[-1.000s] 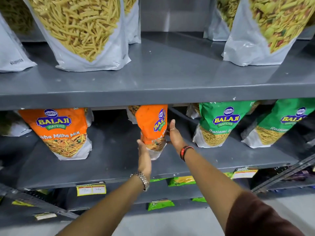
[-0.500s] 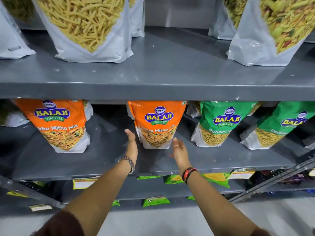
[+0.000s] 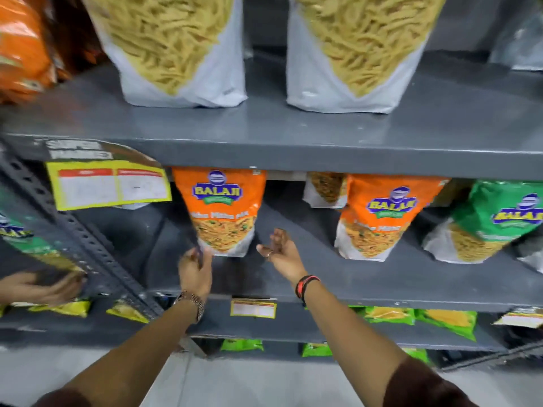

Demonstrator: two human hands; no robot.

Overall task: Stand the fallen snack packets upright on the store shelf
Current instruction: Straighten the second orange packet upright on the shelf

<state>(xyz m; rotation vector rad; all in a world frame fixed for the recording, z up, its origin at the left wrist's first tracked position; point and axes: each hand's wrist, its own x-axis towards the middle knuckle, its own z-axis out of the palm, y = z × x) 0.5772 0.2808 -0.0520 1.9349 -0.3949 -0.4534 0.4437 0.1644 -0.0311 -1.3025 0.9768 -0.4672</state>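
- Head view: both hands have shifted left from the second orange packet (image 3: 379,218), now standing to the right, to the left orange packet (image 3: 221,212) on the middle shelf (image 3: 367,284).
- Left hand (image 3: 195,267): fingers curled at that packet's lower-left corner, touching it; blur hides whether they pinch it.
- Right hand (image 3: 280,251): open, palm up, empty, just right of the packet base, not touching.
- Judgement: one packet done, this one looks upright already, so likely only squaring.
- Packets: glossy crinkly film pouches, flat-bottomed, white base gusset, noodle-mix print.
- Shelf: matte grey painted metal.
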